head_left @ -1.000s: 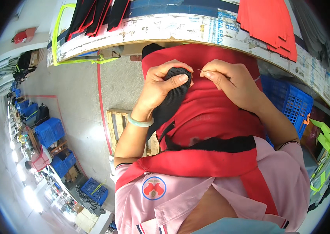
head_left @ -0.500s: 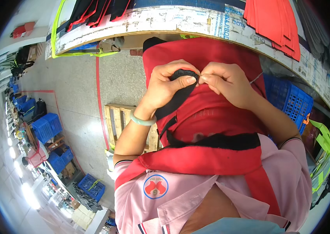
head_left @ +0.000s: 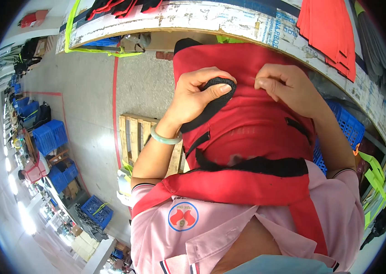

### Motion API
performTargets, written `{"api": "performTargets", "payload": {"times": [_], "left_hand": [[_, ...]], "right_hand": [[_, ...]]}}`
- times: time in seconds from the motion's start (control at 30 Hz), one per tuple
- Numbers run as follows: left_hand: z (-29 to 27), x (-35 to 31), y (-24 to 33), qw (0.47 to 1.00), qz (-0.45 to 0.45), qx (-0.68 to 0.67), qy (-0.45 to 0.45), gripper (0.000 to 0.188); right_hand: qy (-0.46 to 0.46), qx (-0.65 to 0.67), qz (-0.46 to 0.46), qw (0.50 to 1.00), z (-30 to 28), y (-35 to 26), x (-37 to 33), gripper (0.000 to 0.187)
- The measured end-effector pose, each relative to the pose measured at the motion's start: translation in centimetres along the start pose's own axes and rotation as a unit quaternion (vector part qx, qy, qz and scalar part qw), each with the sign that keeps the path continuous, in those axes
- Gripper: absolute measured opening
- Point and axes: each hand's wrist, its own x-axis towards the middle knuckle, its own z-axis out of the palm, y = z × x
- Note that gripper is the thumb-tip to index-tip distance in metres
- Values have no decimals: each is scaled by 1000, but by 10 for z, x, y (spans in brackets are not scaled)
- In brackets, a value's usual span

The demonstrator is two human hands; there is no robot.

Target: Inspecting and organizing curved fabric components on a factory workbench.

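Over my lap, covered by a red apron (head_left: 238, 123), my left hand (head_left: 195, 93) grips a black fabric piece (head_left: 210, 108). The piece is folded round at its upper end, with a mesh-like weave and a trace of red at the edge. My left thumb presses on its face while the fingers lie behind it. To the right, apart from the fabric, my right hand (head_left: 286, 86) is closed in a pinch. Whatever its fingertips hold, if anything, is too small to make out.
A worn worktable (head_left: 193, 23) runs across the far side, bearing stacked red cut pieces (head_left: 327, 39) and grey pieces (head_left: 375, 50). Right of my lap stands a blue crate (head_left: 343, 121). A wooden pallet (head_left: 131, 137) lies on the floor at left; more blue crates (head_left: 49, 137) stand beyond.
My right hand has drawn away from the black fabric piece to the right, still pinched. The left hand keeps its hold on the piece. The view has shifted slightly.
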Motion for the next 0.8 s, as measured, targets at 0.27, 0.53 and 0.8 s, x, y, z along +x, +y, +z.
{"api": "performTargets", "payload": {"times": [0.27,0.53,0.8], "left_hand": [[4,-2,8,992,53,113,-31,14],[9,-3,-2,988,18,143,-58,14],[9,-6,-15,1000,-2,-5,9,11]], "right_hand": [[17,-79,-98,992,16,-10,9,12],[-7,-132,-88,987,25,3,10,16],[74,428,-12,901,7,19,22,23]]}}
